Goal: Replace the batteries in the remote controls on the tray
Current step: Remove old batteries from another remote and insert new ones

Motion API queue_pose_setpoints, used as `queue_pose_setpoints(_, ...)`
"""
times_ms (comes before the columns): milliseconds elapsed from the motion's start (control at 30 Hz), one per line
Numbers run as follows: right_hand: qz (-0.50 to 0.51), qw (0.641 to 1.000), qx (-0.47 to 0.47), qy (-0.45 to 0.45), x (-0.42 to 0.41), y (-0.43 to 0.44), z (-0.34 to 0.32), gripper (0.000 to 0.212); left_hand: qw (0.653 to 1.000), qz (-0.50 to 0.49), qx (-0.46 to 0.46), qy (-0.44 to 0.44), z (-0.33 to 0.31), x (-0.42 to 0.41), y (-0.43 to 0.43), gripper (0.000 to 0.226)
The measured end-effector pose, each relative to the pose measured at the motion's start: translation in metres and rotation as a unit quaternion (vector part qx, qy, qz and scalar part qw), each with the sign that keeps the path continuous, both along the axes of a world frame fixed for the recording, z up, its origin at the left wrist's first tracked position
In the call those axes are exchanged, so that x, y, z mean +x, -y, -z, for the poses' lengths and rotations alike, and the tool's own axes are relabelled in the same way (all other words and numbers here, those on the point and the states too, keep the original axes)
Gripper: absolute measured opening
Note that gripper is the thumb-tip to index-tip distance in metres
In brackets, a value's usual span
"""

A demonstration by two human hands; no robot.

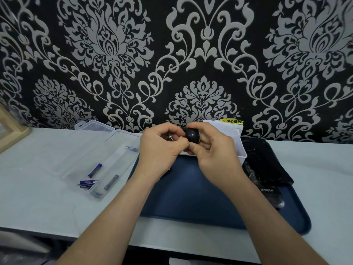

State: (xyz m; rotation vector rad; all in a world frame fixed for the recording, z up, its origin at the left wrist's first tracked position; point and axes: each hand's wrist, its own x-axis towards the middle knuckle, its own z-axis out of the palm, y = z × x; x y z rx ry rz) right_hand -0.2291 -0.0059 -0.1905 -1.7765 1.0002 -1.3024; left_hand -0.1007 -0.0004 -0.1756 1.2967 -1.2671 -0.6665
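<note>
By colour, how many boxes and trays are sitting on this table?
Clear plastic box: 1
White plastic box: 1
Dark blue tray: 1
Total: 3

Domestic-looking room, likely home; not workshop or lab. Wall covered in black-and-silver damask wallpaper (118, 54), decorative, floral. Plain white table (38, 188) set flush against wall. Corner of pale wooden frame (11, 129) at left edge. Household clutter on top: clear plastic storage box (114, 142) lying open with AAA batteries (95, 170), navy tray (183, 197) bearing black remote controls (263, 161), white box (235, 131) with yellow Chinese warning label (231, 121). Dim indoor light.
</note>
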Motion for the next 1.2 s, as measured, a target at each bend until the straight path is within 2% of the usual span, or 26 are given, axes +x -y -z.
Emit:
queue_pose_setpoints(167, -0.029, 0.995, 0.061, 0.079, -0.012, 0.003, -0.009, 0.039, 0.997, -0.019, -0.056, 0.048, 0.004, 0.004, 0.003, 0.025)
queue_pose_setpoints(267, -0.038, 0.987, 0.086, 0.132, -0.022, 0.005, -0.015, 0.032, 0.987, -0.01, -0.097, 0.129, 0.005, 0.009, 0.006, 0.024)
queue_pose_setpoints(333, -0.049, 0.979, 0.101, 0.169, -0.023, 0.006, -0.015, 0.031, 0.981, 0.018, -0.061, 0.184, 0.006, 0.016, 0.012, 0.031)
queue_pose_setpoints(367, -0.052, 0.975, 0.109, 0.186, -0.022, 0.006, -0.015, 0.03, 0.982, 0.064, -0.019, 0.175, 0.006, 0.019, 0.014, 0.028)
queue_pose_setpoints(433, -0.05, 0.967, 0.126, 0.215, -0.02, 0.006, -0.014, 0.029, 0.981, 0.166, 0.054, 0.088, 0.006, 0.018, 0.014, 0.013)
queue_pose_setpoints(500, -0.033, 0.961, 0.141, 0.235, -0.019, 0.007, -0.014, 0.028, 0.982, 0.177, 0.059, 0.037, 0.008, 0.013, 0.012, 0.01)
queue_pose_setpoints(667, 0.081, 0.971, 0.146, 0.17, -0.015, 0.009, -0.006, 0.02, 0.997, 0.066, 0.013, -0.034, 0.014, -0.004, 0.007, 0.008)
queue_pose_setpoints(767, 0.076, 0.969, 0.173, 0.159, -0.015, 0.01, -0.005, 0.011, 0.999, 0.036, -0.014, 0.027, 0.019, -0.011, 0.004, 0.011)
queue_pose_setpoints(933, 0.11, 0.99, 0.075, 0.054, -0.017, 0.012, -0.006, 0.015, 0.997, 0.037, -0.028, 0.057, 0.022, -0.008, 0.002, 0.013)
queue_pose_setpoints(1033, 0.093, 0.993, 0.066, 0.031, -0.019, 0.012, -0.006, 0.019, 0.995, 0.061, -0.022, 0.077, 0.023, -0.005, 0.002, 0.014)
queue_pose_setpoints(1100, 0.067, 0.995, 0.067, 0.039, -0.02, 0.011, -0.009, 0.02, 0.995, 0.093, -0.005, 0.026, 0.026, -0.004, 0.004, 0.018)
queue_pose_setpoints(1200, 0.04, 0.996, 0.07, 0.026, -0.015, 0.008, -0.011, 0.021, 0.992, 0.109, 0.025, -0.058, 0.028, -0.004, 0.006, 0.036)
